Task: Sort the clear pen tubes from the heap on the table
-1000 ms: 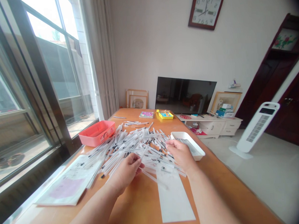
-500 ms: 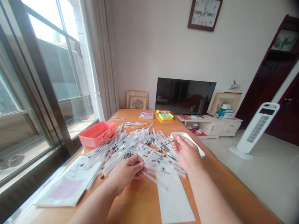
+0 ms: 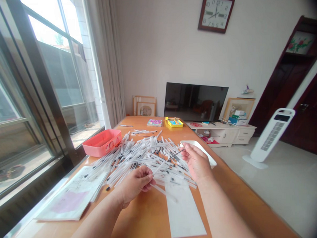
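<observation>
My left hand [image 3: 137,180] is closed in a pinch on a clear white pen barrel [image 3: 159,167], which slants up to the right from the fingertips. Another pale tube [image 3: 161,189] slopes down right from beneath those fingers; whether the hand holds it too, I cannot tell. Between thumb and fingers, my right hand [image 3: 197,162] grips a thin dark pen refill [image 3: 176,154] that points left and down over the pile. Ahead of both hands spreads a heap of translucent pen parts [image 3: 138,151], some with black ends. A white paper strip [image 3: 186,211] lies between my forearms.
A coral plastic box [image 3: 97,151] stands left of the heap, with a booklet [image 3: 65,202] nearer me. Behind my right hand is a white tray [image 3: 210,159]. A yellow box [image 3: 175,123] and a colourful booklet [image 3: 155,123] lie at the table's far end.
My right hand and the refill have shifted very slightly left, along with the whole view. Both hands keep the same grips.
</observation>
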The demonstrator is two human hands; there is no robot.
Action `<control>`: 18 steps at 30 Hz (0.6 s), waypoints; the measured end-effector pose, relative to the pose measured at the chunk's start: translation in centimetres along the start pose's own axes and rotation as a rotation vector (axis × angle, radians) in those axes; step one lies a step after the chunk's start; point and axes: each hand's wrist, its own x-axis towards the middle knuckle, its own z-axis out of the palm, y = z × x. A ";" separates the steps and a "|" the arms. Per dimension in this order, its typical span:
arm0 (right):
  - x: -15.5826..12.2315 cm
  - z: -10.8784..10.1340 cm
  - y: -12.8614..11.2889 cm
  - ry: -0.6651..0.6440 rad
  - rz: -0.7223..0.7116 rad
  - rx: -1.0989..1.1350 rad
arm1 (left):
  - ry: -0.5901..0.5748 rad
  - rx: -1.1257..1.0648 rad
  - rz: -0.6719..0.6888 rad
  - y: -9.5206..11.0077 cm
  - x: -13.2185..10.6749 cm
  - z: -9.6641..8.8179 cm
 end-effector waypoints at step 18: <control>-0.1 0.5 1.1 0.049 -0.081 -0.193 | -0.103 0.064 -0.012 0.2 -0.4 -0.4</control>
